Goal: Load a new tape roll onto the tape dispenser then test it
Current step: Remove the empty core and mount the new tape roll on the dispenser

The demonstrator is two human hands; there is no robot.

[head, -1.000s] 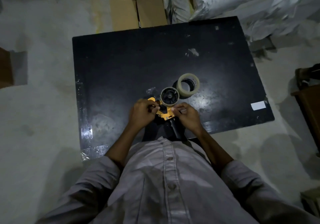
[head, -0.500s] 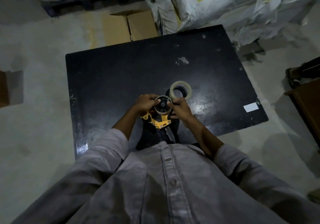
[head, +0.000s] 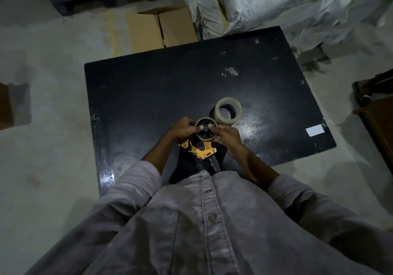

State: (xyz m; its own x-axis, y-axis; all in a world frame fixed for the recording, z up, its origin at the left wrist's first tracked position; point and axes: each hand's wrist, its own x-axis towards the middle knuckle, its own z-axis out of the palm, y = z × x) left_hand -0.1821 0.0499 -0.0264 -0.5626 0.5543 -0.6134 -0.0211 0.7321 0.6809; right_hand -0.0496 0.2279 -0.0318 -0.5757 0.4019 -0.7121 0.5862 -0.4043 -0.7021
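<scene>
The yellow tape dispenser (head: 201,150) sits at the near edge of the black table (head: 159,87), its black handle pointing toward me. On its hub sits a nearly bare core ring (head: 205,130). My left hand (head: 184,131) grips the ring's left side with the thumb on the hub face. My right hand (head: 228,137) holds the ring's right side, fingertips on its rim. A fresh roll of clear tape (head: 228,110) stands on the table just beyond and to the right, touching neither hand.
A white label (head: 314,130) lies near the table's right edge. Cardboard flaps (head: 161,28) and stacked sacks (head: 265,4) lie on the floor behind the table. A dark wooden piece (head: 378,126) stands at the right.
Both hands have moved up from the dispenser's yellow frame onto the core ring on the hub. The camera view has tilted forward.
</scene>
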